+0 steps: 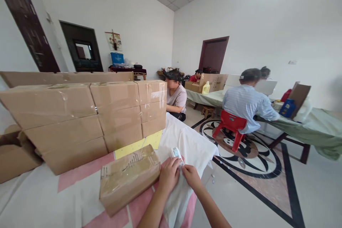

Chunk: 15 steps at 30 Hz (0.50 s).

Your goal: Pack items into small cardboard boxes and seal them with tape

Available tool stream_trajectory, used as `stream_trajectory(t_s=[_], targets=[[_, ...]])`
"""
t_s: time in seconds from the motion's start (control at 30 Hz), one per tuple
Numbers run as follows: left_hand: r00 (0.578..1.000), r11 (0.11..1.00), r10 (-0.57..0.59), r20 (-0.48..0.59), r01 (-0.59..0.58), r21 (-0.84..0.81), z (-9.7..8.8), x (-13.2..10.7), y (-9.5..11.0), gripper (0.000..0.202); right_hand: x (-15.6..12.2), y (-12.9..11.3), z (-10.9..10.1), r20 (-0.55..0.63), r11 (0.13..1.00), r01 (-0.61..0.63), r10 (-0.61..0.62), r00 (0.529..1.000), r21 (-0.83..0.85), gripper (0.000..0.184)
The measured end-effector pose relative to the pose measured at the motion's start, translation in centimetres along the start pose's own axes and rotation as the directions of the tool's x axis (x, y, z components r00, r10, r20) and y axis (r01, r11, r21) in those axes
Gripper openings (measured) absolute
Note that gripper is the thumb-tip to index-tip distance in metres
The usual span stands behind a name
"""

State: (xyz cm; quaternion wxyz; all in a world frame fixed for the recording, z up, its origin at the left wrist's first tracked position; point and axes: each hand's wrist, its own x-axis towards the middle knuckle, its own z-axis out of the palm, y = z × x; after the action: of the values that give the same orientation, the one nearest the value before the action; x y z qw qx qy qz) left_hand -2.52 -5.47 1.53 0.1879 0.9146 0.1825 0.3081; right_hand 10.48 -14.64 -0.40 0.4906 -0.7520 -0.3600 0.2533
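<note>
Just past the long carton, my left hand is closed round a small white object with a pale greenish patch on its top; its kind I cannot make out. My right hand pinches the near end of that object, fingers pressed together and close to the left hand. Left of my hands lies a taped brown cardboard box, closed, with dark printed marks on top. Its right end is beside my left wrist. Both hands are over the cloth-covered table.
A wall of stacked, taped cartons fills the table's far left side. An opened carton stands at the left edge. Beyond the table's right edge, a person in a striped shirt sits on a red plastic chair. Another person sits behind the cartons.
</note>
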Motion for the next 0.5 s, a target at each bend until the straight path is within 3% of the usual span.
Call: stream_trajectory(t_s=[0.17, 0.37, 0.5], targets=[[1.0, 1.0, -0.002, 0.01, 0.002, -0.011, 0.3, -0.2, 0.4, 0.05, -0.1, -0.8, 0.1, -0.014, 1.0, -0.004, 0.004, 1.0, -0.024, 0.044], [1.0, 1.0, -0.008, 0.018, 0.007, 0.013, -0.1, -0.5, 1.0, 0.05, -0.9, -0.9, -1.4, 0.163, 0.989, -0.147, 0.148, 0.975, -0.015, 0.037], [0.998, 0.997, -0.069, -0.008, 0.069, 0.016, -0.8, -0.5, 1.4, 0.051, -3.0, -0.8, -3.2, 0.129, 0.995, -0.094, 0.088, 0.988, 0.037, 0.039]])
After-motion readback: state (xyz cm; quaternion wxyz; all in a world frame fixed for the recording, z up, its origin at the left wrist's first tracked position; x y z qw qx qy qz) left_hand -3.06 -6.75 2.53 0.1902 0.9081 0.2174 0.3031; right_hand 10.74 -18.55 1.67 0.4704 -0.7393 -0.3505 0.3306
